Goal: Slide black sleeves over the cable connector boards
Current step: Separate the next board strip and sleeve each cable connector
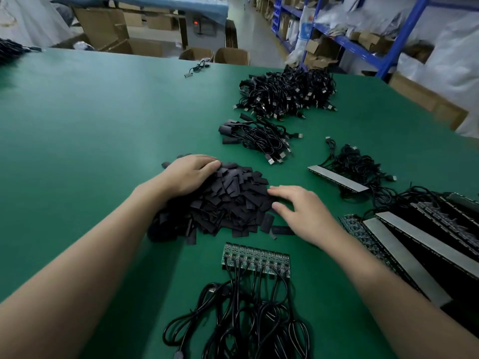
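Now, take the pile of black sleeves [228,200] as your landmark: the row of connector boards [256,256] lies just on its near side, long axis running across you, cables [246,320] trailing toward you. Your right hand [303,213] is nearer the boards: palm down at the pile's right edge, fingers spread, holding nothing. Your left hand [190,174] rests loosely on the pile's far-left top, gripping nothing that shows.

Warehouse rm: green-topped worktable [103,112], cardboard boxes [103,27] stacked behind, blue-framed shelving [404,40] at R along grey floor aisle [256,35]
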{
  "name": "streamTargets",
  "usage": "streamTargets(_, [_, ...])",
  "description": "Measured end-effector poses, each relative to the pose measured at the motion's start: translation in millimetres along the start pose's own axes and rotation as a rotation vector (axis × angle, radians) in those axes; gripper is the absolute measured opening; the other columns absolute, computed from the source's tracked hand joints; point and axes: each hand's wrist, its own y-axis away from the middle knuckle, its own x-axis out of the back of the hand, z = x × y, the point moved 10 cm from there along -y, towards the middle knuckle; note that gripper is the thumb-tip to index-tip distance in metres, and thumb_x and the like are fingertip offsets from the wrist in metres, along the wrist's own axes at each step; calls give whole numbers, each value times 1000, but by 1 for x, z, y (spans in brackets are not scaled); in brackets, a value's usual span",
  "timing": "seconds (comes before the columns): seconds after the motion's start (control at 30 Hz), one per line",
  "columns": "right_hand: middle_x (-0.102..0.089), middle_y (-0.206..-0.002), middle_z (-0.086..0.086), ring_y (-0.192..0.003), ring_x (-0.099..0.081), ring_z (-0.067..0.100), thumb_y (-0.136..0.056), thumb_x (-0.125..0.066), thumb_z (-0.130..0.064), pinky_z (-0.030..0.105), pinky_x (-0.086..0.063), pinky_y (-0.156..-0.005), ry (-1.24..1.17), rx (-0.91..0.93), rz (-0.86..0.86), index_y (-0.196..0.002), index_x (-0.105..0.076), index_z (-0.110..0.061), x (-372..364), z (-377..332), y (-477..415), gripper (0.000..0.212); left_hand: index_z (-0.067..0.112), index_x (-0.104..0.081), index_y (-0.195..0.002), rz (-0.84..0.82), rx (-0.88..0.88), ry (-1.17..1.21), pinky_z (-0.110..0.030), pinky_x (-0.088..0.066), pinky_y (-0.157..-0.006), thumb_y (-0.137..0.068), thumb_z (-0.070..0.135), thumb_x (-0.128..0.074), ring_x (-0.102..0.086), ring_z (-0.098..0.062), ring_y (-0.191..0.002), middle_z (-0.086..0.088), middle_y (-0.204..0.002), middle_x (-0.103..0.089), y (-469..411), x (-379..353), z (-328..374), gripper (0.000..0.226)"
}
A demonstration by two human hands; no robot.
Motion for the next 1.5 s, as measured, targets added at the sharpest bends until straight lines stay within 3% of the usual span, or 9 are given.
streamTargets(0.13, [-64, -139, -10, -136, -49, 10, -100, -67, -27, 42, -39, -116, -8, 20, 42, -136, -66, -30, 0, -7, 11, 37, 16, -64, -136, 55, -10, 4, -35, -35, -115, -109, 40, -40, -50, -19, -138, -2, -147, -59, 20, 3, 9, 44])
streamTargets(0.3, [-62, -127, -11, -124, -52, 10, -95, -71, -43, 38, -46, -106, 58, -11, 18, -133, -65, -30, 9, -3, 23, 41, 29, -58, -143, 201, -10, -22, -54, -9, -126, -106, 51, -38, -22, -12, -155, 7, -162, -39, 46, 15, 30, 48])
streamTargets(0.43, [-56, -113, -16, -113, -52, 6, -88, -75, -52, 32, -48, -97, 131, -25, -65, -119, -66, -36, 8, 4, 37, 37, 30, -62, -138, 251, -82, 32, -55, -11, -126, -106, 46, -41, -27, -13, -153, 7, -159, -44, 72, 10, 64, 41])
streamTargets(0.63, [-57, -97, -17, -98, -54, 6, -90, -77, -39, 29, -45, -82, 103, -35, -64, -85, -59, -38, 10, 3, 52, 19, 29, -69, -129, 267, -143, 107, -54, -21, -123, -104, 48, -42, -37, -12, -145, 10, -147, -55, 110, -3, 96, 41])
streamTargets(0.9, [-70, -71, -5, -62, -66, 8, -88, -81, -12, 20, -49, -55, -648, -24, -90, -86, -69, -18, 15, -22, 60, 13, 34, -74, -121, 362, -192, 382, -31, -54, -92, -95, 24, -73, -68, -1, -101, 20, -107, -72, 137, 1, 113, 28])
streamTargets(1.13, [-71, -72, 4, -65, -69, 17, -89, -76, -2, 26, -59, -67, -1094, -59, -91, -85, -71, -16, -6, -42, 64, 15, 36, -77, -113, 239, -49, 968, -24, -56, -79, -86, 24, -81, -68, -12, -82, 9, -88, -71, 142, -19, 92, 29])
streamTargets(1.3, [-76, -83, 2, -80, -75, 18, -98, -66, 0, 28, -59, -75, -943, -56, -4, -94, -63, -11, -11, -33, 60, 12, 36, -76, -100, 281, 82, 82, -29, -55, -72, -90, 51, -70, -64, -2, -78, 18, -84, -72, 154, -10, 73, 19])
streamTargets(1.4, [-78, -92, -1, -86, -76, 13, -102, -55, 1, 28, -59, -80, -811, -58, 81, -99, -56, -16, -10, -29, 62, 18, 38, -72, -92, 194, 154, -58, -25, -54, -70, -83, 72, -63, -60, 1, -81, 21, -84, -66, 156, -17, 71, 36])
streamTargets(1.5, [-73, -96, -5, -89, -73, 3, -103, -52, 1, 13, -52, -82, -682, -6, 108, -116, -60, -31, -10, -37, 66, 35, 38, -70, -89, 148, 205, 7, -26, -55, -70, -80, 67, -72, -61, 4, -76, 23, -76, -66, 154, -23, 68, 30])
